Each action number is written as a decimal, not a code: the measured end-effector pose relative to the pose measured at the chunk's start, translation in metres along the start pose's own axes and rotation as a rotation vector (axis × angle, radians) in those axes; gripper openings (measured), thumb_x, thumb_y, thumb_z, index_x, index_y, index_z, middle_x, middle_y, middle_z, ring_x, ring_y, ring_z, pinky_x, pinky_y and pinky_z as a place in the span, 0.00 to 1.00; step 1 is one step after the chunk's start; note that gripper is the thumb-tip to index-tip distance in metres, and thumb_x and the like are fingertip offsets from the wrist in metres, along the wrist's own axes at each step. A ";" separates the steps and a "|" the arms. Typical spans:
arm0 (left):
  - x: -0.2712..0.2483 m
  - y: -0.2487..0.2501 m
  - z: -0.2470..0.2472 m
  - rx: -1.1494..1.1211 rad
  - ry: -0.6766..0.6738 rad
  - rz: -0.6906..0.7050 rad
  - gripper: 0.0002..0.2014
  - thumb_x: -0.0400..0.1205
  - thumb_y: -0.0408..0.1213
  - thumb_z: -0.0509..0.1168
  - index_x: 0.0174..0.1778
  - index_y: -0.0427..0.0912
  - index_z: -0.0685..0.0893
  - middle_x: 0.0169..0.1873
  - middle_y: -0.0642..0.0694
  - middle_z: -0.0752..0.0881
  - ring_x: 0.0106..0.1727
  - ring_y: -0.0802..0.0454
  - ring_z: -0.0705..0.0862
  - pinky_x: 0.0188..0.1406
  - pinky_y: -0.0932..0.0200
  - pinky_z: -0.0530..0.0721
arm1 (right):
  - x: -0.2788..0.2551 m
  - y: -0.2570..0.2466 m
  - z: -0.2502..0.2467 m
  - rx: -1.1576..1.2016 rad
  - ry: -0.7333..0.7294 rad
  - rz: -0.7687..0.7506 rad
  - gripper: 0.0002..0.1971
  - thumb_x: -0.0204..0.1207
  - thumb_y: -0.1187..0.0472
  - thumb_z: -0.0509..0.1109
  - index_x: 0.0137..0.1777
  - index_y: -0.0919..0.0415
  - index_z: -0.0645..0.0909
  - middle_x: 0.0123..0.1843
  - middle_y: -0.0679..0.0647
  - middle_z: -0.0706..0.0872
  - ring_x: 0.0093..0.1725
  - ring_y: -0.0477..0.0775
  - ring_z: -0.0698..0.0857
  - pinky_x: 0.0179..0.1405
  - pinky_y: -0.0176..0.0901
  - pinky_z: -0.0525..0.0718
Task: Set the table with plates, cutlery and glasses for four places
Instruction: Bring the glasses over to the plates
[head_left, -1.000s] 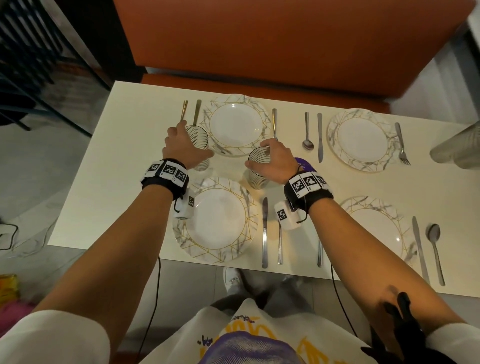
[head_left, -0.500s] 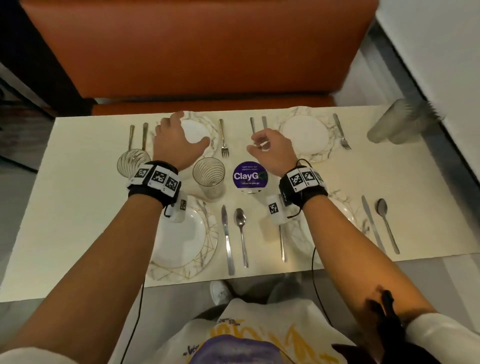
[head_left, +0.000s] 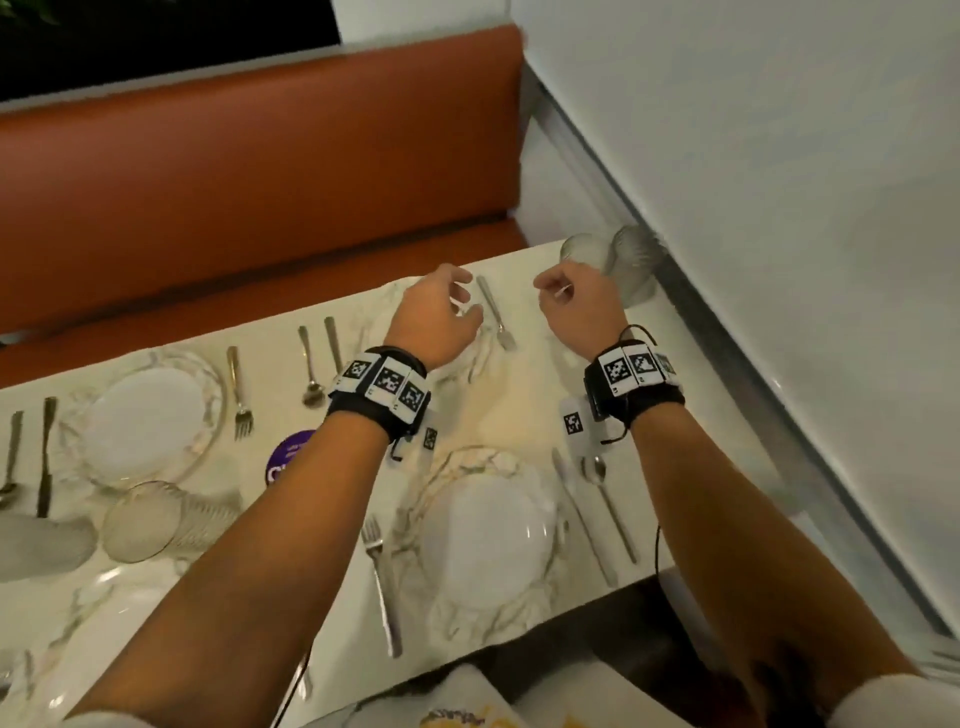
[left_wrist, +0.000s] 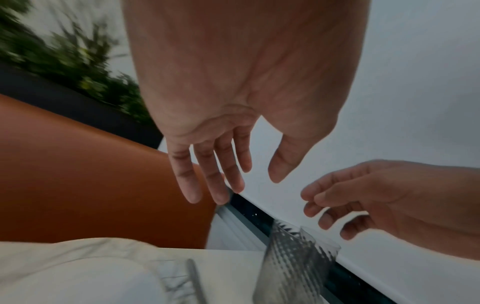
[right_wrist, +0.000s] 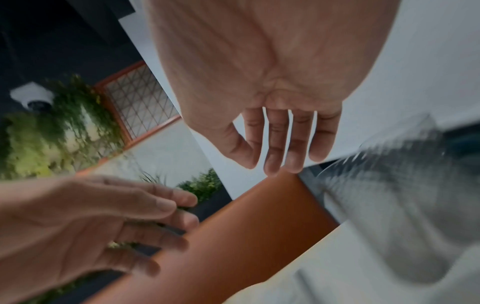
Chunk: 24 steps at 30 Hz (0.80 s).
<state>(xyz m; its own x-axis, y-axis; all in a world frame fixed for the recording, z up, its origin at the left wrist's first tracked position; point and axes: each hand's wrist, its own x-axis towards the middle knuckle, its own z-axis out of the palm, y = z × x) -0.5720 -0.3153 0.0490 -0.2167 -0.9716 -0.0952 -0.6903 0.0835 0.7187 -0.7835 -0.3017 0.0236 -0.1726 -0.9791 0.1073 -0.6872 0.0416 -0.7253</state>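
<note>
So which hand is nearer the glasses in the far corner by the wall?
Right. The right hand hovers just beside the glasses, empty, not touching. The left hand is farther off, above the far plate.

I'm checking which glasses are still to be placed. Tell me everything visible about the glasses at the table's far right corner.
The glasses at the far right corner look like two clear, ribbed tumblers standing close together, upright on the pale table beside the wall. Motion blur hides finer detail and whether they touch. The right hand hovers just in front of them, its fingers loosely curled and holding nothing; no fingers touch the glass.
</note>
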 end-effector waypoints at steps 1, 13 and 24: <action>0.015 0.014 0.014 0.006 -0.015 0.007 0.21 0.84 0.42 0.72 0.73 0.45 0.80 0.59 0.48 0.87 0.58 0.48 0.87 0.61 0.48 0.88 | 0.014 0.015 -0.012 -0.028 -0.007 0.004 0.09 0.75 0.64 0.71 0.53 0.57 0.88 0.48 0.48 0.89 0.44 0.45 0.84 0.53 0.41 0.87; 0.134 0.084 0.130 0.208 -0.171 0.006 0.49 0.75 0.49 0.81 0.88 0.42 0.63 0.83 0.40 0.67 0.83 0.40 0.69 0.79 0.41 0.73 | 0.105 0.118 -0.076 -0.409 -0.170 0.058 0.37 0.69 0.50 0.77 0.79 0.53 0.70 0.77 0.56 0.74 0.75 0.65 0.69 0.71 0.62 0.73; 0.146 0.080 0.162 0.227 -0.154 -0.057 0.50 0.77 0.41 0.81 0.90 0.37 0.58 0.85 0.39 0.65 0.82 0.37 0.71 0.79 0.43 0.75 | 0.115 0.137 -0.074 -0.394 -0.244 0.091 0.43 0.70 0.50 0.79 0.83 0.59 0.64 0.81 0.58 0.71 0.76 0.67 0.69 0.74 0.63 0.71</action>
<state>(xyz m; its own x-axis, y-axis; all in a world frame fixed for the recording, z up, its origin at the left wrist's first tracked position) -0.7702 -0.4145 -0.0191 -0.2637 -0.9324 -0.2472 -0.8377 0.0943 0.5379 -0.9500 -0.3943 -0.0134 -0.1060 -0.9843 -0.1414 -0.9007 0.1553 -0.4057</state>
